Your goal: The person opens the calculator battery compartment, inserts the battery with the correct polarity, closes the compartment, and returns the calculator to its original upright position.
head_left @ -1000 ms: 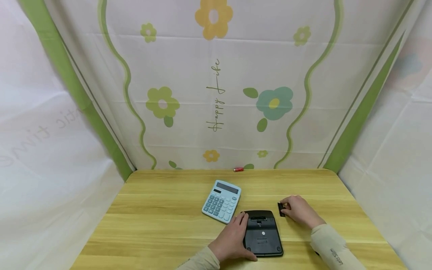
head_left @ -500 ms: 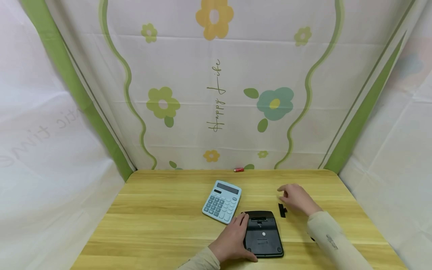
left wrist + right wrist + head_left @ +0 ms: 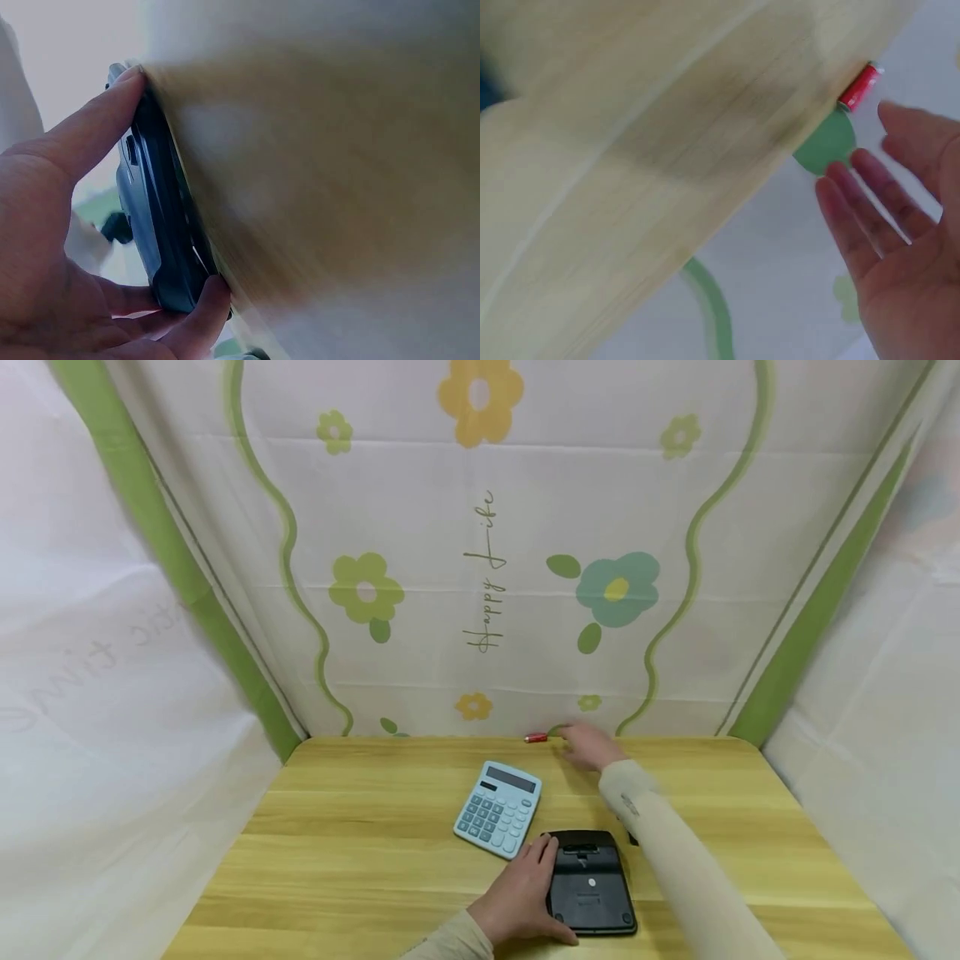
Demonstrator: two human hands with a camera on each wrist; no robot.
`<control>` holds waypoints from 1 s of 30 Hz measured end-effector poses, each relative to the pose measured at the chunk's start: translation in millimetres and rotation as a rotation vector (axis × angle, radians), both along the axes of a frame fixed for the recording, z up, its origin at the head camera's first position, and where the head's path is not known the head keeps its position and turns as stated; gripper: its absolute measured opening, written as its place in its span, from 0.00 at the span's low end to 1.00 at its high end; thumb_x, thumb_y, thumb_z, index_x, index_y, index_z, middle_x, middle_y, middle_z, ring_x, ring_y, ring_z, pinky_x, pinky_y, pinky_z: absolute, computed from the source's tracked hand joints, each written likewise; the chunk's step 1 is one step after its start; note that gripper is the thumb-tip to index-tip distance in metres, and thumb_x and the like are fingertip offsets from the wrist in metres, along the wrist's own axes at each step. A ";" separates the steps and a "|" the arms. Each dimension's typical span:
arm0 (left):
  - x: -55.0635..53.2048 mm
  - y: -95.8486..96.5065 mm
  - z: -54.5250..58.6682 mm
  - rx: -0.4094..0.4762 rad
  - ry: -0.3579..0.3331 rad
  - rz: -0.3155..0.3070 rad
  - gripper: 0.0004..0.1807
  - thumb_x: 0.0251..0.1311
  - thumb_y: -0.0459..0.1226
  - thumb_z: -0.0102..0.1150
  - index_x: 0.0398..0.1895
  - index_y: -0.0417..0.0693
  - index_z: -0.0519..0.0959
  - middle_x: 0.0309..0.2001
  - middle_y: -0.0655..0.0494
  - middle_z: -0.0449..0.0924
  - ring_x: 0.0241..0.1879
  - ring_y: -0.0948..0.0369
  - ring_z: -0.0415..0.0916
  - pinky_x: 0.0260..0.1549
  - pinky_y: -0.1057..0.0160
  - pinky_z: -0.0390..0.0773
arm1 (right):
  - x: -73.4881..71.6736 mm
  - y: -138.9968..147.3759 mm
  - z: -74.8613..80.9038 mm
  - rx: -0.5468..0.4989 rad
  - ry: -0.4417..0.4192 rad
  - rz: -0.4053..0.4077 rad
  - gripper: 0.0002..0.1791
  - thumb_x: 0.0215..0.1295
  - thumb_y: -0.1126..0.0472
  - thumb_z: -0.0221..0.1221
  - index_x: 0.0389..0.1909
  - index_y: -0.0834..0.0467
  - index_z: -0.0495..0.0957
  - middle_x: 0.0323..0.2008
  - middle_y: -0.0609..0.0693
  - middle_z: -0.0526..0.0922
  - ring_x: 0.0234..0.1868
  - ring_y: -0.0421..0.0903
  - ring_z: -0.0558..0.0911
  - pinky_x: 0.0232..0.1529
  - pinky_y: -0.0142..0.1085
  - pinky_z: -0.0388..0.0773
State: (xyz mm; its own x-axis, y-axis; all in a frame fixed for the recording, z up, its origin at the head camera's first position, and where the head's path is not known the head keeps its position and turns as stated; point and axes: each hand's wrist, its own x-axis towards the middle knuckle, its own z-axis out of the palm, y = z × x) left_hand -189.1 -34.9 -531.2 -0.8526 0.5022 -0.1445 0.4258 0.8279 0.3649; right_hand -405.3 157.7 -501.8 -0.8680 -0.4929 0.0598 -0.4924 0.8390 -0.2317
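A black calculator [image 3: 592, 893] lies face down on the table, its battery slot uncovered near the far edge. My left hand [image 3: 519, 897] holds it by its left side; in the left wrist view the thumb [image 3: 101, 124] is at one end and curled fingers are at the other. At the table's far edge lies a small red battery [image 3: 536, 738]. My right hand [image 3: 590, 747] is just right of it, fingers extended and holding nothing, apart from the battery [image 3: 861, 86] in the right wrist view. A black battery cover [image 3: 633, 840] is mostly hidden by the right sleeve.
A light blue calculator [image 3: 498, 810] lies face up, left of and beyond the black one. The wooden table [image 3: 337, 843] ends at a white flowered curtain [image 3: 420, 527], with more white cloth at both sides.
My right hand has let go of the black battery cover, leaving it on the table, and has moved forward and left to beside the red battery. The left hand keeps its hold.
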 end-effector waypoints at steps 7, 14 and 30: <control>-0.5 0.6 -1.9 -0.008 0.009 -0.020 0.70 0.41 0.72 0.74 0.83 0.49 0.54 0.80 0.52 0.58 0.75 0.52 0.64 0.70 0.57 0.73 | -20.8 -31.1 -12.9 0.067 0.075 0.061 0.25 0.64 0.68 0.67 0.62 0.57 0.81 0.61 0.58 0.80 0.62 0.58 0.78 0.67 0.53 0.75; -1.4 -1.5 -0.9 -0.014 0.026 -0.024 0.70 0.42 0.72 0.73 0.83 0.48 0.54 0.80 0.51 0.58 0.75 0.52 0.64 0.68 0.58 0.74 | -27.7 -48.3 -18.3 0.140 0.131 0.092 0.18 0.67 0.69 0.65 0.58 0.56 0.84 0.54 0.55 0.81 0.57 0.57 0.81 0.61 0.52 0.80; -0.3 -0.1 -2.1 -0.021 0.033 -0.009 0.70 0.40 0.73 0.74 0.83 0.49 0.54 0.79 0.51 0.59 0.75 0.52 0.64 0.69 0.57 0.73 | -8.9 -27.6 -11.0 0.142 0.176 0.205 0.08 0.67 0.63 0.68 0.28 0.58 0.84 0.24 0.47 0.82 0.28 0.43 0.78 0.35 0.39 0.80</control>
State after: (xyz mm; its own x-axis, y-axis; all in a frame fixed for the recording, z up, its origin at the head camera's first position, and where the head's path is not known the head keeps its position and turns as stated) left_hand -189.4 -35.0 -533.3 -0.8523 0.5074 -0.1271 0.4451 0.8311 0.3334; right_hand -414.3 130.2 -512.9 -0.7320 -0.6709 0.1185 -0.6769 0.7360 -0.0148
